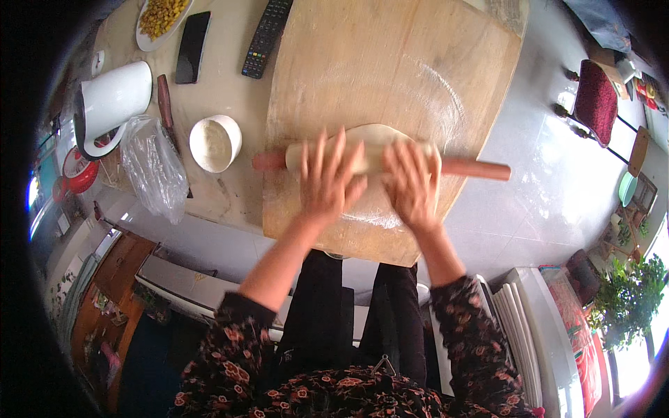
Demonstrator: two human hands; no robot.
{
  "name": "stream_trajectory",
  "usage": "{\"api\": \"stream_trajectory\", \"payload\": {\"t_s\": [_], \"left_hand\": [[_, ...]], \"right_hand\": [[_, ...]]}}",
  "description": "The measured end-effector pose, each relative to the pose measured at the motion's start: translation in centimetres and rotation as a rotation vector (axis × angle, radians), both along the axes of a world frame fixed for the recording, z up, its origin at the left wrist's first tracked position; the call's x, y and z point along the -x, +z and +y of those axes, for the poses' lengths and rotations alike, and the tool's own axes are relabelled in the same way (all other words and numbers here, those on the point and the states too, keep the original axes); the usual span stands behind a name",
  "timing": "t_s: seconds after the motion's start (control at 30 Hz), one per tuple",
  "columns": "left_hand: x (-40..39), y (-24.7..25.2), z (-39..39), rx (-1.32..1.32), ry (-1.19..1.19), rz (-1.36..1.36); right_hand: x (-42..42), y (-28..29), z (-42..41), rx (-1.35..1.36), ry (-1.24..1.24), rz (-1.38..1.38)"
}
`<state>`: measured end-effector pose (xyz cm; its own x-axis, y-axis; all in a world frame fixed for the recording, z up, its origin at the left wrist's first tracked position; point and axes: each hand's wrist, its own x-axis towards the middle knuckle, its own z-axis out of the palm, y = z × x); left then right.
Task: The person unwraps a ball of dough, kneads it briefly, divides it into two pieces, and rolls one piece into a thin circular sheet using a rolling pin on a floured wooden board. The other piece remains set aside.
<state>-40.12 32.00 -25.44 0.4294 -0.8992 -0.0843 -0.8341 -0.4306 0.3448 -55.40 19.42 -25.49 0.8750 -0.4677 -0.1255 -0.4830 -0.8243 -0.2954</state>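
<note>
My left hand (pixel 329 180) and my right hand (pixel 410 183) lie side by side on top of a rolling pin with red handles (pixel 475 169), fingers spread and slightly blurred. Beneath the pin is a sheet of rolled dough (pixel 379 131), part of it hidden by the hands and the pin's pale barrel. Along the right end of the barrel, dough appears to lie over or beside it. The dough rests on a large wooden board (pixel 345 99) dusted with flour near its right side and below the dough.
Left of the board, the table holds a bowl of flour (pixel 215 143), a clear plastic bag (pixel 154 170), a red-brown handle (pixel 165 102), a white pitcher (pixel 116 99), a phone (pixel 193 48), a remote control (pixel 266 39) and a plate of food (pixel 161 21). A red chair (pixel 596 103) stands right.
</note>
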Motion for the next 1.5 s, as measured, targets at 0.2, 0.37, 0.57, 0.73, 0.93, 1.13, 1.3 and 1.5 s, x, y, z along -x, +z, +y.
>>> {"api": "stream_trajectory", "payload": {"t_s": [0.2,0.37,0.57,0.73,0.93,1.13,1.3,1.5], "left_hand": [[-17.9,-2.3,-10.4,0.08,-0.044,-0.216],[-17.2,-0.9,-6.9,0.102,-0.005,-0.125],[-13.3,2.1,-0.8,0.036,-0.012,0.004],[-8.2,1.5,6.8,-0.05,0.047,0.014],[-2.7,2.0,13.5,-0.117,0.109,0.052],[-8.5,5.1,11.1,0.144,0.409,0.258],[-19.5,0.8,12.1,0.025,0.563,0.036],[-19.1,-2.0,9.8,-0.168,0.409,0.025]], "right_hand": [[-9.4,0.3,-15.3,0.098,-0.117,0.006],[-5.6,1.8,-17.3,0.105,0.036,-0.093],[0.3,1.6,-14.3,0.036,-0.01,-0.087],[5.5,3.0,-8.7,0.016,-0.043,0.058],[10.1,3.2,-3.1,-0.081,-0.054,0.19],[14.0,6.3,-1.5,-0.342,-0.057,0.346],[18.9,9.8,1.5,-0.4,-0.287,0.232],[24.1,12.7,7.7,-0.456,-0.775,0.204]]}}
